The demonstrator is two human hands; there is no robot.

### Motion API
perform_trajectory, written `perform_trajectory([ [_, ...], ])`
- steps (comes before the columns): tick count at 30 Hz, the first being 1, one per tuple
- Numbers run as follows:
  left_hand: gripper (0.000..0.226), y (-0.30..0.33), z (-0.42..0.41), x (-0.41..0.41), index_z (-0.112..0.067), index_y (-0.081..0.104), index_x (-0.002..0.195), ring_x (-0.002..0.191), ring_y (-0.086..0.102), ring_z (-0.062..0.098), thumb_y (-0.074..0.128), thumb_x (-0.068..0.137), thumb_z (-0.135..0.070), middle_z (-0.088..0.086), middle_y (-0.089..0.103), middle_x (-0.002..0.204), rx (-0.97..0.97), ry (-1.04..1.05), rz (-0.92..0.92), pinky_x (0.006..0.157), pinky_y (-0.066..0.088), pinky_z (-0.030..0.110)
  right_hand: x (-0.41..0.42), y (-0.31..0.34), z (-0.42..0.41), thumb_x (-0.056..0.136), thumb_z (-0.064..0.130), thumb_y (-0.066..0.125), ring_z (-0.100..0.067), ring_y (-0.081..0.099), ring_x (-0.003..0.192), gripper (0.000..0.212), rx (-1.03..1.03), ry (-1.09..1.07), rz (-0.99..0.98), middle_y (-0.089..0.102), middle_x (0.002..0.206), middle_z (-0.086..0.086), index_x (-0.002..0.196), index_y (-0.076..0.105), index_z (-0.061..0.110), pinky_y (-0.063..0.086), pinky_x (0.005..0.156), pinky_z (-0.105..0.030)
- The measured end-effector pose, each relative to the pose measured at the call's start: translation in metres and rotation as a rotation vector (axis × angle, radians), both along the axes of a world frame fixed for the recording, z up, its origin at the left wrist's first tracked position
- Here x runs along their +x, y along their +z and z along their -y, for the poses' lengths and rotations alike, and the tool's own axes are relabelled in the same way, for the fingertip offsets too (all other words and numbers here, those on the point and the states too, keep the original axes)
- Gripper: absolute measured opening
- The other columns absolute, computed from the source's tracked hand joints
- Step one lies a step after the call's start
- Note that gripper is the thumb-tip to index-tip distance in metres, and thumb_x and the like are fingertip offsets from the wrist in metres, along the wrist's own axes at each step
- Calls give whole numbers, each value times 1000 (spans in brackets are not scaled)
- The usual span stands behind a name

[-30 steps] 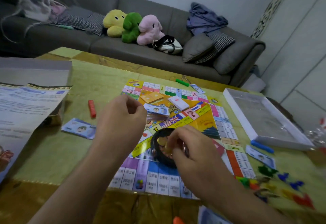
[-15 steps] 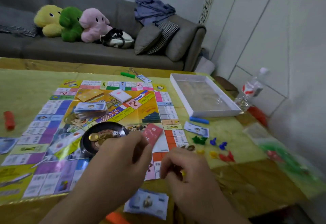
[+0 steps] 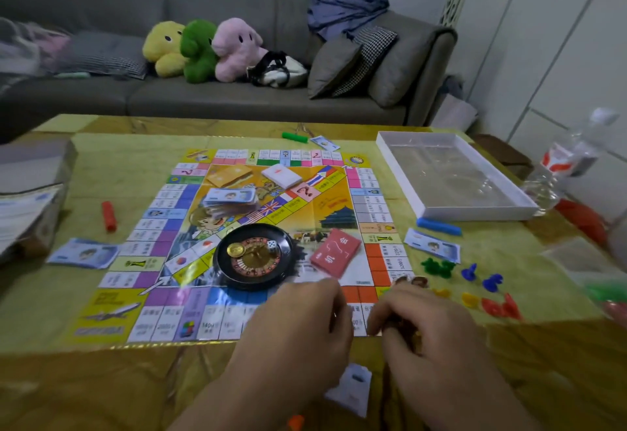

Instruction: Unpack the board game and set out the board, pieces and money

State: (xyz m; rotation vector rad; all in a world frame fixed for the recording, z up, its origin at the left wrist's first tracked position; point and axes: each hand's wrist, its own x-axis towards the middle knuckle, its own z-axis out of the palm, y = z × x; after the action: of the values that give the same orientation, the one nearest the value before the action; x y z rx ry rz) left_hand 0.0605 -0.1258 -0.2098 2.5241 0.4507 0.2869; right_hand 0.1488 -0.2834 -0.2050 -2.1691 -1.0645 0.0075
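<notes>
Flanking one board (image 3: 163, 237), four money stacks (image 3: 83, 254)

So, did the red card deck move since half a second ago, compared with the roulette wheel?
Yes. The red card deck was in the left hand near the wheel's front edge; now it lies flat on the board, right of the roulette wheel.

The board (image 3: 163, 250) lies flat, bearing a roulette wheel (image 3: 255, 255) (black), red cards (image 3: 336, 252) and banknotes (image 3: 230, 197).
</notes>
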Motion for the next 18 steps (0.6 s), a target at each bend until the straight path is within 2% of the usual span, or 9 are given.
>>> perform_trajectory([
  [2,21,2,-17,1,-27,60,82,68,62,8,53,97,-41,-9,65,74,2,76,-1,67,58,40,4,6,-19,87,1,64,-3,60,85,29,-55,13,-8,62,85,17,81,63,30,46,68,-18],
  [5,17,7,-50,0,-27,64,81,68,63,6,60,96,-33,-9,67,74,14,204,-13,65,58,36,11,15,-64,96,9,61,-2,58,86,22,-165,75,-41,61,92,16,95,61,31,50,71,-21],
  [7,12,8,-78,-2,-27,66,84,74,65,9,62,95,-32,-9,69,80,29,297,-34,68,60,38,17,17,-99,95,6,63,-4,58,91,27,-224,100,-63,62,103,13,104,63,31,56,80,-31],
  [10,6,2,-122,-2,-30,69,92,80,66,14,64,93,-30,-7,71,91,59,413,-54,73,61,39,29,14,-148,88,2,72,-16,58,107,42,-330,90,-49,60,121,4,121,65,25,58,88,-40],
  [12,14,-5,-145,2,-31,73,105,88,63,17,67,93,-28,-5,69,102,92,425,-66,77,56,37,35,7,-169,83,2,77,-21,57,112,50,-388,108,-15,56,126,0,127,65,22,58,89,-43],
  [14,27,-14,-159,7,-33,72,119,98,58,18,73,91,-30,-5,61,110,96,380,-74,82,52,36,37,-2,-183,83,6,78,-25,56,112,47,-432,115,16,53,126,-3,127,66,19,58,89,-45],
  [18,35,-27,-163,14,-35,70,128,118,52,21,72,93,-30,-5,50,121,107,315,-97,94,55,45,37,-14,-188,87,15,79,-27,56,114,41,-472,64,86,54,128,-5,126,70,17,59,89,-45],
])
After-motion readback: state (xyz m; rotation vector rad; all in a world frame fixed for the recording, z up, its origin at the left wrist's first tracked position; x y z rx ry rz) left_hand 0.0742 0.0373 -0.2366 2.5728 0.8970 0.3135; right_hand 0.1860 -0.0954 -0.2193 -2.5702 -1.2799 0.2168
